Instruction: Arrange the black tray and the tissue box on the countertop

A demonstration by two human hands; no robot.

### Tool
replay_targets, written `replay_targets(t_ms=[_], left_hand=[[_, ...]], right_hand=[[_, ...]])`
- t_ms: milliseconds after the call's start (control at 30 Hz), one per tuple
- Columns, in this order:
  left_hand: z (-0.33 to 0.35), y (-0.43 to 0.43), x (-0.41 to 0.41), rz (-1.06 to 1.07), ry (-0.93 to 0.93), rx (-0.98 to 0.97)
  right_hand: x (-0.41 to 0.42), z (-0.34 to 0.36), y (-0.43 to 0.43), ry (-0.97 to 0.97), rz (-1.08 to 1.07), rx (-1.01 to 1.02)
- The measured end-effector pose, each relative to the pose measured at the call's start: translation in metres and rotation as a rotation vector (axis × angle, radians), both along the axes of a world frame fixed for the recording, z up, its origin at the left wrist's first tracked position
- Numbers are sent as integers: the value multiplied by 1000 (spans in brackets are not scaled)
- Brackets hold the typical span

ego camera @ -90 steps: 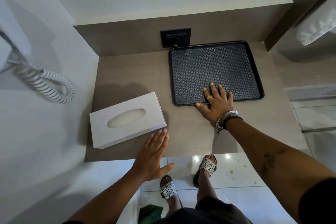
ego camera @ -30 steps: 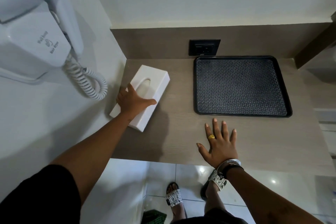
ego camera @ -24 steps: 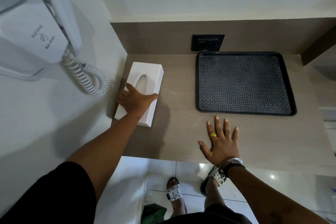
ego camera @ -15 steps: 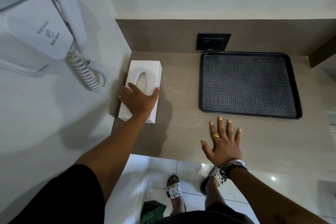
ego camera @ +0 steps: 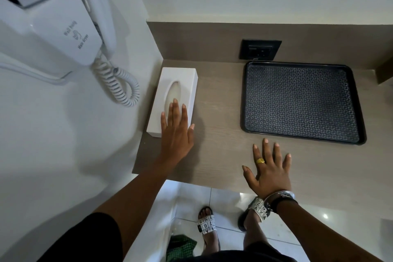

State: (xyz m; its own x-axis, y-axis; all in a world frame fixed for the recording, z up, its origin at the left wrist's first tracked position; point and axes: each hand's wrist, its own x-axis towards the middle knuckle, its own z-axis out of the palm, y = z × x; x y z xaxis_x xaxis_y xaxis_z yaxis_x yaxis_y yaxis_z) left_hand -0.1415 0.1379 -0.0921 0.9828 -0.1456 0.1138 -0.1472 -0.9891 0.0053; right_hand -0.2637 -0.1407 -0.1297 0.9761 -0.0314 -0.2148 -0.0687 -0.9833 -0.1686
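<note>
- Left hand point(ego camera: 176, 132): fingers straight and together, laid flat over the near end of the tissue box point(ego camera: 173, 100). Thumb out to the box's right side. No grasp; whether the palm presses down or only rests, cannot tell.
- Right hand point(ego camera: 269, 170): fingers spread, palm down near the countertop's point(ego camera: 221, 112) front edge, holding nothing. Fingertips stop just short of the tray's near rim, not touching.
- Tissue box: white, on the left side of the countertop, long side against the left wall edge, far end near the back-left corner. Long axis runs front to back, close to parallel with that edge. Oval slot faces up, stretched the same way.
- Black tray point(ego camera: 302, 102): flat on the right half, far rim close under the wall socket point(ego camera: 260, 49). Sides roughly square with the back edge. Nothing on it.
- Box and tray well apart, bare countertop between.
- Progress, judged: both items look set in tidy positions. Arranging seems near done.
- Left, judged: lift the left hand off; perhaps a small squaring nudge.
</note>
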Motion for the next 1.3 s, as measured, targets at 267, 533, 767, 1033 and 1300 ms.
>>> replay_targets(t_ms=[267,533,767,1033,1300], left_hand=[[-1,7,44,50,6,-27],[-2,16,82,59,62,-54],[-8,20,91,73,37,-32],[0,20,90,73,70,-53],[46,-8,70,-17,-16,-252]], right_hand=[[1,0,1,-6,-8,3],[2,-3,1,-15,-5,-1],[2,-4,0,-11,-2,7],[3,-1,1,-6,1,-7],[-1,9,2,72,-47,67]])
